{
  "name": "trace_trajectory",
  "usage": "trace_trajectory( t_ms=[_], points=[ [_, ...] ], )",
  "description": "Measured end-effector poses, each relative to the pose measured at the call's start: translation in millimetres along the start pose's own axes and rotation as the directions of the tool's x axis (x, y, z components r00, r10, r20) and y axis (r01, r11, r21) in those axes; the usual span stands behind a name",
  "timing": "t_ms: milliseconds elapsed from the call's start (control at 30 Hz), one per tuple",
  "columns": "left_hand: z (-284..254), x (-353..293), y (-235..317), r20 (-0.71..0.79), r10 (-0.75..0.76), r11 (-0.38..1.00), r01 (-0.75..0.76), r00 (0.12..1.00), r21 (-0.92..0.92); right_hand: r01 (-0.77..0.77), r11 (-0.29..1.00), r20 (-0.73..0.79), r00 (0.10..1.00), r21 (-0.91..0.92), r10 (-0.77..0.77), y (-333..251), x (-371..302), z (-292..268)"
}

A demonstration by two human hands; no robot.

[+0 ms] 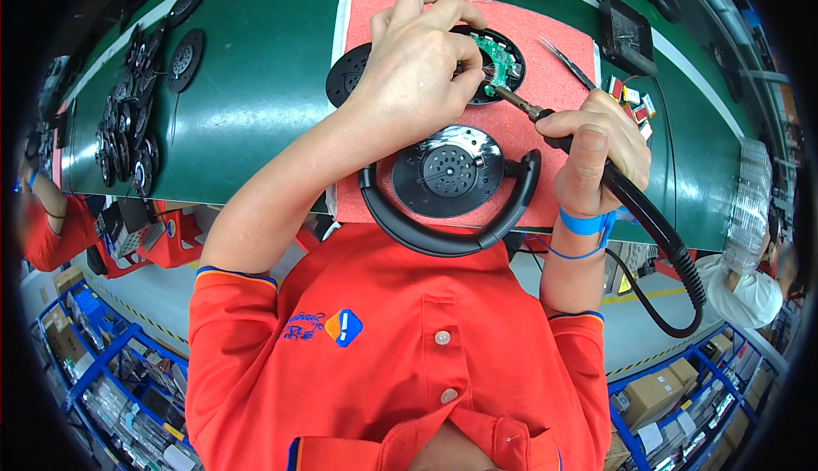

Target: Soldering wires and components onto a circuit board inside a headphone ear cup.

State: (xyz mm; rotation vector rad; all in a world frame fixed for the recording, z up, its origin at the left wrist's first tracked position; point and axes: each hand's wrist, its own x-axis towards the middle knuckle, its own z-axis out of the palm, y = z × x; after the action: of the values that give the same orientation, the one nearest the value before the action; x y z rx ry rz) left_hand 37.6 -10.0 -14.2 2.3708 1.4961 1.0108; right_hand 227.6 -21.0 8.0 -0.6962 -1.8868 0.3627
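In my right hand [607,143] is a soldering iron [652,211], its tip touching or very close to the lower edge of a green circuit board [503,55]. The board sits in a round black headphone earcup, with fine wires across its middle. My left hand [422,66] reaches over it from the left, thumb and fingers pinched at the board's left side; what they grip is too small to tell. Partly behind that hand lies a black perforated disc [343,77]. Nearer me rests a black speaker plate [449,173], beside the curved black headband [426,237].
A pink foam mat [545,173] covers part of the green table [256,71]. Tweezers [569,62], small battery packs [632,100] and a black tray [626,35] stand at right. Several black discs [128,122] pile up at left. The iron's cable [648,309] loops low at right. Other people sit at both sides.
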Motion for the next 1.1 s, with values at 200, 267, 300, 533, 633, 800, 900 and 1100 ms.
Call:
trace_trajectory(
  t_ms=[200, 267, 300, 533, 633, 800, 900, 1100],
  points=[
    [0.5, 0.0, 0.3, -0.003, 0.001, 1.000, -0.001, 1.000, 0.004, 0.001, 1.000, -0.049, 0.999, 0.009, -0.001, 1.8, -1.7, -1.9],
    [0.2, 0.2, 0.4, -0.002, -0.002, 1.000, 0.002, 1.000, 0.005, -0.010, 1.000, -0.051, 0.999, 0.001, 0.010, 1.6, -1.5, -2.2],
    [-0.2, 0.2, 0.1, 0.002, 0.002, 1.000, -0.002, 1.000, 0.004, -0.011, 1.000, -0.051, 0.999, 0.002, 0.011, 1.6, -1.5, -1.9],
    [-4.1, 3.0, -1.8, 0.051, 0.089, 0.995, -0.091, 0.995, 0.049, -0.015, 1.000, -0.043, 0.999, -0.006, 0.015, 1.2, -1.9, -1.6],
    [-3.5, 2.4, -2.8, 0.045, 0.104, 0.992, -0.107, 0.994, 0.061, -0.010, 1.000, -0.042, 0.999, 0.002, 0.010, 1.2, -1.9, -1.2],
    [-1.8, 2.4, -4.6, 0.033, 0.117, 0.992, -0.118, 0.993, 0.050, 0.001, 1.000, -0.031, 1.000, -0.004, -0.002, 0.1, -0.3, -1.1],
    [-0.5, 4.2, -4.8, 0.032, 0.127, 0.991, -0.128, 0.991, 0.037, 0.002, 1.000, -0.034, 0.999, -0.002, -0.002, 2.4, -0.3, -1.6],
    [-2.4, 6.7, -5.3, 0.051, 0.133, 0.989, -0.135, 0.990, 0.052, 0.020, 1.000, -0.040, 0.999, 0.000, -0.020, 4.0, 0.5, 0.1]
  ],
)
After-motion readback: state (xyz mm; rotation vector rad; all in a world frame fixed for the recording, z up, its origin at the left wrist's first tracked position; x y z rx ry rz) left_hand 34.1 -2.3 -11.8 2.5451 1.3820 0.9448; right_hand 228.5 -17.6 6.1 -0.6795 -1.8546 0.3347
